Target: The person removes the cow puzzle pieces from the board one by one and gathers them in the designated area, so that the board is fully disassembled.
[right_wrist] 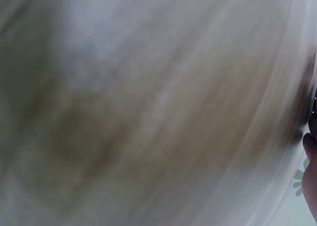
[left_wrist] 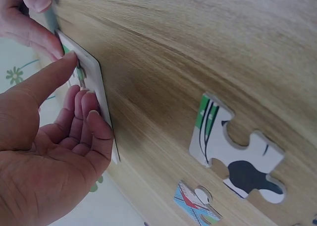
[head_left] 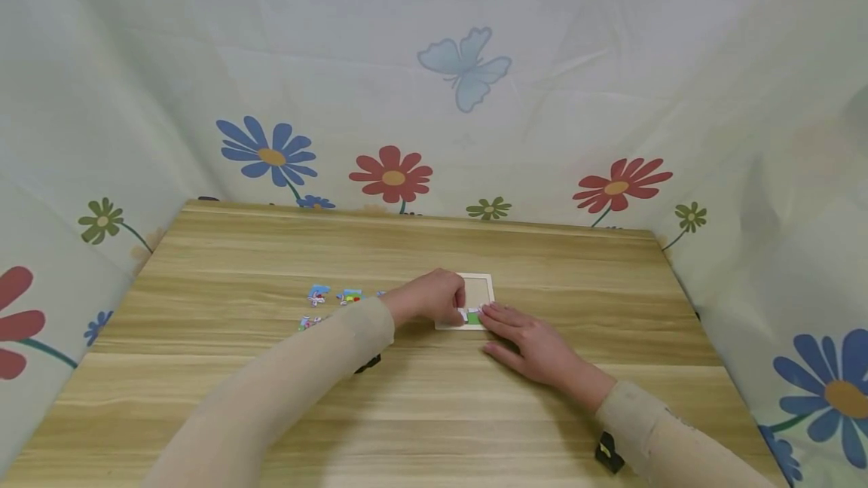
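A shallow puzzle tray [head_left: 491, 288] with a pale wooden rim lies on the table. A green and white puzzle piece [head_left: 473, 318] sits in its near part. My left hand [head_left: 439, 297] reaches over the tray's left side with curled fingers. In the left wrist view, its thumb and fingers pinch a small puzzle piece [left_wrist: 80, 73], mostly hidden, at the tray [left_wrist: 101, 94]. My right hand [head_left: 536, 345] rests at the tray's near right corner, fingers fairly straight, the tips touching the green and white piece. The right wrist view is mostly blurred, with part of the hand [right_wrist: 310, 179] at its edge.
Loose puzzle pieces [head_left: 351, 297] lie left of the tray, partly behind the left forearm. Close in the left wrist view are a white, black and green piece [left_wrist: 247, 161] and a blue and red piece [left_wrist: 195, 201]. A flowered cloth [head_left: 325, 81] hangs behind the table.
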Demonstrator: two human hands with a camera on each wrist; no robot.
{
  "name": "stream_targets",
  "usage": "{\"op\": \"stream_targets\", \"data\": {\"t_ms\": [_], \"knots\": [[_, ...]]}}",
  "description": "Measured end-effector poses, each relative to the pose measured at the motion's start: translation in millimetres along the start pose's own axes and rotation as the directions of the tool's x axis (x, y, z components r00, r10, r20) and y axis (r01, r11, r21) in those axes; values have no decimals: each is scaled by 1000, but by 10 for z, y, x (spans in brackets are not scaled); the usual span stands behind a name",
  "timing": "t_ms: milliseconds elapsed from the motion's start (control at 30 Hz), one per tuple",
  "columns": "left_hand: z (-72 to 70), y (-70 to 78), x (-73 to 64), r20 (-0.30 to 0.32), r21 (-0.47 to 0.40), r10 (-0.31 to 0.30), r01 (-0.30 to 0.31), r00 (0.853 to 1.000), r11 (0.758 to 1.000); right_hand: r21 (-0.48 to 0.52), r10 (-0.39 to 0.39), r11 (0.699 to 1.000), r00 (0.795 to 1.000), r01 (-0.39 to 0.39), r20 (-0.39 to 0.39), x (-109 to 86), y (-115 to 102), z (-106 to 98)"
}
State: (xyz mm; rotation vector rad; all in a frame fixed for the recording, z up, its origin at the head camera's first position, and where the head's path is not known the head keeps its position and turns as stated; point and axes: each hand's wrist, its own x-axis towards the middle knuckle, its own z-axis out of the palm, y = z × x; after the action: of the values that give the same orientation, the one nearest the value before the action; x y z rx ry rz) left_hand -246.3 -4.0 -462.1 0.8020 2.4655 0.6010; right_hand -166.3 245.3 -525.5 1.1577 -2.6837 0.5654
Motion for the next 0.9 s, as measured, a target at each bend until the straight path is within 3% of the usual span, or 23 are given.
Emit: {"op": "stream_targets", "data": {"t_ms": [367,700,900], "knots": [[15,-24,-18,-31,-44,0,-2,1000,999,29,-12,1000,1000,12,5,0,-4,-29],[73,-51,-54,-96,-98,5,-15,995,995,51,10,999,995,-15,102,33,-10,-104],[68,-39,-67,-108,-96,13,-23,994,995,37,9,999,993,-14,118,45,-12,-159]]}}
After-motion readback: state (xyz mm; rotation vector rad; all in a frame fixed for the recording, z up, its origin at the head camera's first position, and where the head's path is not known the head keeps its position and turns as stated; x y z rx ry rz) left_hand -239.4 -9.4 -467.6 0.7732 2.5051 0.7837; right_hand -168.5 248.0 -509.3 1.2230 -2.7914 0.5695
